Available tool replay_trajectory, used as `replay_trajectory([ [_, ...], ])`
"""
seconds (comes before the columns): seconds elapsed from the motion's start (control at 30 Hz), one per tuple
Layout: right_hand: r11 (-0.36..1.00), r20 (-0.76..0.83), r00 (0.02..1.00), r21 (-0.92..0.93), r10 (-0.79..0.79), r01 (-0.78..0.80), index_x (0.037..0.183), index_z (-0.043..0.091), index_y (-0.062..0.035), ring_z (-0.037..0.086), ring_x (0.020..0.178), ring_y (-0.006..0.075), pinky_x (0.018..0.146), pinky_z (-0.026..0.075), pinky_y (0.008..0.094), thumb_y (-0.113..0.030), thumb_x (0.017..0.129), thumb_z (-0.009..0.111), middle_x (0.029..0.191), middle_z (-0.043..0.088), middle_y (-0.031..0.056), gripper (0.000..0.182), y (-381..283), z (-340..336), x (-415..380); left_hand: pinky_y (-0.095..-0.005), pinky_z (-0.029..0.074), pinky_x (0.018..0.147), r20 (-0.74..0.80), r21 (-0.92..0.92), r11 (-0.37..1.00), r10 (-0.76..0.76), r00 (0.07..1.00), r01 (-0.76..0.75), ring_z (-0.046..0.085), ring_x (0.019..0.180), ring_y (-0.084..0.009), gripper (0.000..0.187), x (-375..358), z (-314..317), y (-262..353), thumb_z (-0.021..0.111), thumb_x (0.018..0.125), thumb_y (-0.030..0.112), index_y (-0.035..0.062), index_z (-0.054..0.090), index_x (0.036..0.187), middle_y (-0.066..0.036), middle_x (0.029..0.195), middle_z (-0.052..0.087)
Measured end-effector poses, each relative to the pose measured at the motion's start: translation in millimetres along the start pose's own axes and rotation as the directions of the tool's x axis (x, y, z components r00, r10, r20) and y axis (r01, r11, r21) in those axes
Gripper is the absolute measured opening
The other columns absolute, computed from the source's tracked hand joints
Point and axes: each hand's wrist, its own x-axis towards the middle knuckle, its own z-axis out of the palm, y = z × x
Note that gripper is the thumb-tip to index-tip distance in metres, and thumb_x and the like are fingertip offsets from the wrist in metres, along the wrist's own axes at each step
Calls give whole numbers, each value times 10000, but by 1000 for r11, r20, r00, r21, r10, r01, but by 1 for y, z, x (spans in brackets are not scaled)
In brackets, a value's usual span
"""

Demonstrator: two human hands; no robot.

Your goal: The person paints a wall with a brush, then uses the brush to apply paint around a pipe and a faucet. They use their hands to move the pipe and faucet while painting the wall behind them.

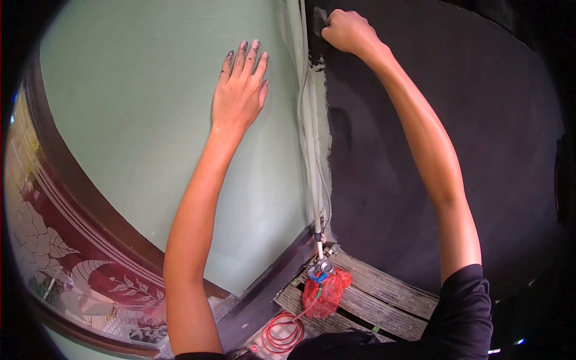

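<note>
My left hand (241, 90) lies flat against the pale green wall (138, 102), fingers stretched out, with dark paint smears on the fingers. High on the dark-painted wall (408, 180), close to the corner, my right hand (351, 31) is closed. From its fingers a small dark, flat-looking piece (320, 21) pokes out against the dark paint; its kind is too blurred to make out. Just left of it, a light pipe (311, 150) with thin cables runs down the corner. Beside the pipe is a ragged pale green strip (322, 114) bordering the dark paint.
Below the corner sits a metal valve or tap fitting (324, 267) with a red plastic bag (327, 294). Weathered wooden slats (381, 297) lie under it, near a coiled red hose (283, 333). At left is a dark-framed window (90, 240) with etched flower patterns.
</note>
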Motion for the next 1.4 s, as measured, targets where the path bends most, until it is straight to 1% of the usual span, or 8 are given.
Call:
replay_trajectory([
  [0.07,1000,-24,1000,0,-10,10,1060,724,38,677,1060,458,895,549,526,-258,831,604,1105,709,276,393,-2,-4,-4,-430,327,1214,1,5,1000,3,1000,-3,391,1456,-236,522,0,1,0,591,991,351,161,503,1469,-41,1584,412],
  [0.17,994,292,955,-108,60,-30,1057,728,34,681,1062,451,894,550,523,-273,843,607,1103,712,270,393,-4,-10,9,-431,326,1213,3,16,1000,5,1000,-5,389,1457,-233,523,0,1,0,596,987,351,160,505,1465,-42,1582,415],
  [0.27,999,97,994,-25,47,-45,1061,733,25,684,1060,447,901,550,518,-268,843,600,1108,712,268,389,0,-11,12,-431,327,1212,10,25,1000,7,1000,-8,387,1458,-231,526,-1,0,0,597,986,352,161,502,1467,-42,1580,416],
  [0.3,999,-150,988,2,-33,33,934,706,93,676,983,488,871,541,518,-218,794,569,1017,696,326,368,-2,-6,5,-431,328,1211,11,30,1000,6,1000,-7,386,1459,-231,528,0,0,0,597,987,353,162,500,1468,-42,1580,417],
  [0.53,998,188,982,-56,6,5,1124,721,22,660,1112,452,935,536,525,-238,822,589,1140,697,281,419,1,-7,6,-432,322,1212,30,29,1000,7,1000,-8,377,1463,-236,540,-1,-1,1,589,991,358,166,485,1485,-47,1591,398],
  [0.57,999,0,1000,37,-7,7,1048,730,36,671,1076,463,913,541,530,-215,814,603,1096,697,303,366,3,-5,5,-432,321,1213,23,26,1000,5,1000,-5,377,1463,-238,541,-1,-1,1,588,991,357,166,484,1486,-48,1593,395],
  [0.9,992,-373,926,87,-57,96,881,710,68,677,951,509,864,540,566,-176,833,583,951,686,341,279,0,-3,10,-439,322,1211,27,8,1000,8,1000,-9,374,1466,-245,542,1,0,0,584,992,352,164,479,1490,-49,1600,384],
  [1.4,944,-133,987,326,94,-46,959,691,24,665,932,511,855,532,572,-156,862,573,907,691,310,236,29,112,-120,-450,328,1207,25,37,999,2,1000,-2,383,1460,-247,529,1,-2,3,560,1011,357,166,468,1495,-40,1595,391],
])
